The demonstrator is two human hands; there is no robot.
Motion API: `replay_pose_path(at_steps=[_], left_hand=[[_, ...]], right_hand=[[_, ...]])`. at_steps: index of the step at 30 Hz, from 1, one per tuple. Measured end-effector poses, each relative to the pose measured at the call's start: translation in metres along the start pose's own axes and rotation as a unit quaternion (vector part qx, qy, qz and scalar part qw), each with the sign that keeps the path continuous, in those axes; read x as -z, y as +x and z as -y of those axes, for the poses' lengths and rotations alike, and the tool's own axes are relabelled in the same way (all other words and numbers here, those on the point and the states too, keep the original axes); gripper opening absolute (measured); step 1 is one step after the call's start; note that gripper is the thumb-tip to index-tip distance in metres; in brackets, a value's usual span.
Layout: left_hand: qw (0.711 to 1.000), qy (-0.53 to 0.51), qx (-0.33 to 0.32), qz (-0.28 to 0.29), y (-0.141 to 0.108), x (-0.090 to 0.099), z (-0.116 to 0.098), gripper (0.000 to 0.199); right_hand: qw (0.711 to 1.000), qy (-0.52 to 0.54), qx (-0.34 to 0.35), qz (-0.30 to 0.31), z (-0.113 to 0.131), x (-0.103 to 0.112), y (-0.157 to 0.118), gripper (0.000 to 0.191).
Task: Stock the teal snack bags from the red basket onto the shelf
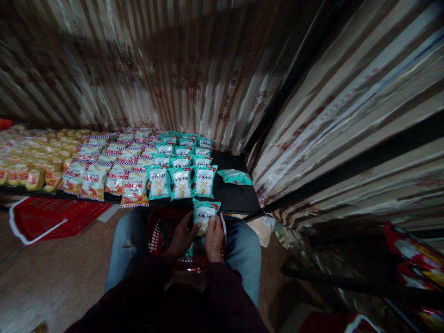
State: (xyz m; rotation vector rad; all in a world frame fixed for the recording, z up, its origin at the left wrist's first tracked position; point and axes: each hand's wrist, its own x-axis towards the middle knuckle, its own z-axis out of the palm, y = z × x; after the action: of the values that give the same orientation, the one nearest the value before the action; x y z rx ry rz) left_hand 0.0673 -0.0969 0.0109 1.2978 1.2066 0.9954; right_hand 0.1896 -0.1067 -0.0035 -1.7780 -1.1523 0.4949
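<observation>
A teal and white snack bag (204, 213) is held upright between my two hands, above a red basket (163, 217) that sits between my knees. My left hand (182, 237) grips the bag's left side, and my right hand (214, 237) closes on its right side. Just beyond, rows of matching teal bags (182, 182) stand on the black shelf (234, 196). One more teal bag (235, 176) lies flat at the shelf's right end. Inside the basket, partly hidden by my hands, some teal packaging shows.
White and red snack bags (134, 187) and yellow wrapped snacks (35, 178) fill the shelf's left part. Another red basket (46, 219) is below it. A black frame bar (333, 162) and striped sheeting rise at right, with red packages (412, 247) lower down.
</observation>
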Motion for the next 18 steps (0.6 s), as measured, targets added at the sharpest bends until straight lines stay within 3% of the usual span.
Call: replay_pose_path(at_steps=[7,12,18], left_hand=[[0.993,0.073,-0.083,-0.053,0.023,-0.01,-0.011,0.048],[0.98,0.118,-0.134,-0.087,0.039,-0.016,-0.018,0.046],[0.956,0.205,-0.189,-0.09,0.049,-0.019,-0.019,0.048]], right_hand=[[1.0,-0.001,-0.019,-0.01,0.019,0.002,0.031,0.056],[0.999,-0.016,0.007,-0.04,0.022,-0.005,0.051,0.053],[0.996,-0.005,0.051,-0.073,0.021,-0.013,0.068,0.052]])
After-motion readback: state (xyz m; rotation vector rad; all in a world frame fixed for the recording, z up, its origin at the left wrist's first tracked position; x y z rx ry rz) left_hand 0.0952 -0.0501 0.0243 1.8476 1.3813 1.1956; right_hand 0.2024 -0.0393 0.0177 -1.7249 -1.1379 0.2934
